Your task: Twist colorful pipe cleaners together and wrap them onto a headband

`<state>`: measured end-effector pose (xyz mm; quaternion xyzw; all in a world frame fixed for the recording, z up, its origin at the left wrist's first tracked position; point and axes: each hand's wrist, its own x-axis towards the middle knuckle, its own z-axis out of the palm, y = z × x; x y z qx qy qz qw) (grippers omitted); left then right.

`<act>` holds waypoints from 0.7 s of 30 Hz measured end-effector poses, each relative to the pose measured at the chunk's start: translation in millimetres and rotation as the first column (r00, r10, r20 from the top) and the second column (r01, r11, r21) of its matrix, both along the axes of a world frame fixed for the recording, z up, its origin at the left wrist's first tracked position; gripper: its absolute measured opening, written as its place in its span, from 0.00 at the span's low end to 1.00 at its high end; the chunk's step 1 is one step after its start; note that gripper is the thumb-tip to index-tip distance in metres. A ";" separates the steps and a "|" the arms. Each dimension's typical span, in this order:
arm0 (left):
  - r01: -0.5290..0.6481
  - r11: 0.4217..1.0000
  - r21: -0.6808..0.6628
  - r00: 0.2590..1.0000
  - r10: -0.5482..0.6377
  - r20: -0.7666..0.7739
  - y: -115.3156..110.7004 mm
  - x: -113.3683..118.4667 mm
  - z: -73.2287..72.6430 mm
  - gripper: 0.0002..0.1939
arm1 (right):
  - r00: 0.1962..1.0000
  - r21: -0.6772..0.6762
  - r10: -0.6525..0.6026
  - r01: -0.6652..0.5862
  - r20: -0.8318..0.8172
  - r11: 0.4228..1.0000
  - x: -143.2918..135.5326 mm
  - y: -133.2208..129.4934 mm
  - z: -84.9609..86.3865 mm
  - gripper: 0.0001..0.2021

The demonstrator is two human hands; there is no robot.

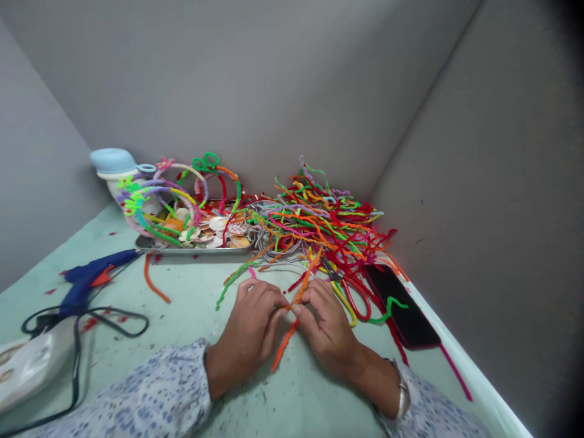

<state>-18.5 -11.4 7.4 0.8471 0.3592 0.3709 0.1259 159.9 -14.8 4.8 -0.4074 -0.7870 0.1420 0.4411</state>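
Head view: our left hand (250,322) and right hand (329,322) pinch tightly on orange fuzzy stems (310,275). Slackening could lose them; our right sleeve (433,398) could jog the phone (413,325) near the surface's (187,310) right edge.

I can read no words, numbers or brands here; the brown marks on the white packet (43,365), nearer me than the tray (196,250) and leftward of it, stay illegible.
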 end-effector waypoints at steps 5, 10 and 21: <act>0.010 1.000 0.008 1.000 -0.010 0.017 0.2 -0.5 0.2 0.06 | 1.000 0.001 0.014 -0.014 -0.010 1.000 -0.2 1.9 1.0 0.06; 0.010 1.000 0.011 0.999 -0.010 0.032 -0.4 0.0 1.6 0.06 | 0.999 0.069 -0.023 0.021 0.024 0.997 -1.1 2.6 1.1 0.06; 0.061 0.998 0.034 0.998 -0.062 0.011 0.6 1.0 -1.7 0.06 | 0.999 -0.021 0.032 -0.032 0.042 0.999 -1.9 2.0 -1.1 0.09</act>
